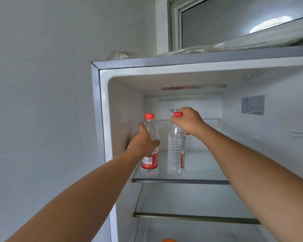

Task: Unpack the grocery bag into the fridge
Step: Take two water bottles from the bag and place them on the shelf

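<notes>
We list: left bottle [151,128], clear glossy plastic; right bottle [175,154], clear glossy plastic, ribbed; top shelf [203,166], smooth transparent glass with dark matt edge trim; fridge liner [126,110], smooth white plastic; fridge casing [95,102], pebbled grey metal.

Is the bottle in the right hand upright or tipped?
Upright. The bottle stands vertical, red cap on top, its base down on the top shelf. The right hand grips it around the neck.

Clear bottles [150,130] with red caps [149,116] and labels; white fridge [278,81].
</notes>
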Available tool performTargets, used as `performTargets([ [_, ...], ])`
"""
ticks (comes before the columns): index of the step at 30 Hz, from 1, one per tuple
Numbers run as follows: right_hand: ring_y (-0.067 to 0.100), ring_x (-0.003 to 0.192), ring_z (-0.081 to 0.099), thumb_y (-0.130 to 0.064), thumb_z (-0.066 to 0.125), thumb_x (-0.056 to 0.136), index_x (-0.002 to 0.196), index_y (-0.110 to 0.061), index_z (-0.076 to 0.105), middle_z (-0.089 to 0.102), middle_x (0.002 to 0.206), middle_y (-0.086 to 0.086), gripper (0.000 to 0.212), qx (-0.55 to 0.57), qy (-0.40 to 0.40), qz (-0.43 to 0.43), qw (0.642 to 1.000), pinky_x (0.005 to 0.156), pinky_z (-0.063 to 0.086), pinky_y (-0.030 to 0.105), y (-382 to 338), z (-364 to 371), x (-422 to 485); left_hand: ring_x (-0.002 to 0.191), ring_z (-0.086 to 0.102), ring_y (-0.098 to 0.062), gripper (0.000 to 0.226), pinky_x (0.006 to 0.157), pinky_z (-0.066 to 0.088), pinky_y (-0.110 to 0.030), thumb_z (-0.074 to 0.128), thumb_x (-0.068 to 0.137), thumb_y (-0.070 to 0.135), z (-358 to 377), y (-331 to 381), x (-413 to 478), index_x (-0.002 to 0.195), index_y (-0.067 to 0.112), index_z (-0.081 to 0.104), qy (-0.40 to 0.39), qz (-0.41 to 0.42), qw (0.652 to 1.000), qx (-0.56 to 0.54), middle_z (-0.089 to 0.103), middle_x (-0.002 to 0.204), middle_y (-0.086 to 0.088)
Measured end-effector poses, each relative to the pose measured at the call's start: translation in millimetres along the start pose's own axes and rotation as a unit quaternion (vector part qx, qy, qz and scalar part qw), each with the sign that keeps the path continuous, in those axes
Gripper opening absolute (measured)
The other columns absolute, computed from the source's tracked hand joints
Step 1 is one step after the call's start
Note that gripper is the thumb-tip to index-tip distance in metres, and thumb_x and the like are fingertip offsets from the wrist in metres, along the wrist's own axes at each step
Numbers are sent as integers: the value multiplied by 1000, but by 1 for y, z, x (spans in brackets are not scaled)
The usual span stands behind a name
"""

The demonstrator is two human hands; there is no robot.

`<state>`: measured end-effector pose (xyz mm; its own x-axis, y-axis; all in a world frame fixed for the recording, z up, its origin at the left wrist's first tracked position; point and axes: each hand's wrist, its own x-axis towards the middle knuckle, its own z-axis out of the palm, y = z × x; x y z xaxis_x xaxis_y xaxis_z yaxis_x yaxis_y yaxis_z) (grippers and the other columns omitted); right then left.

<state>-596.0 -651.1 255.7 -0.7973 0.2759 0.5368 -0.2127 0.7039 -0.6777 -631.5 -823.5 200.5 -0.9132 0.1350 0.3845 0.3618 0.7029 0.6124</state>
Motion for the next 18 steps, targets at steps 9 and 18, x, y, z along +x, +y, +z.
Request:
performTargets([
  [9,22,96,63,-51,73,80,127,-23,50,55,118,4,59,11,-28,35,999,77,61,42,31,25,-16,95,64,-25,79,83,49,-37,69,83,43,41,-33,-17,140,26,18,-1,-63,994,-85,63,116,-5],
  [18,18,88,61,-32,82,76,126,-22,29,59,111,2,73,-25,-141,121,982,66,59,39,77,44,-52,115,54,-27,74,99,44,-31,75,83,23,57,-51,-85,139,23,26,9,-45,993,-106,35,130,-6],
])
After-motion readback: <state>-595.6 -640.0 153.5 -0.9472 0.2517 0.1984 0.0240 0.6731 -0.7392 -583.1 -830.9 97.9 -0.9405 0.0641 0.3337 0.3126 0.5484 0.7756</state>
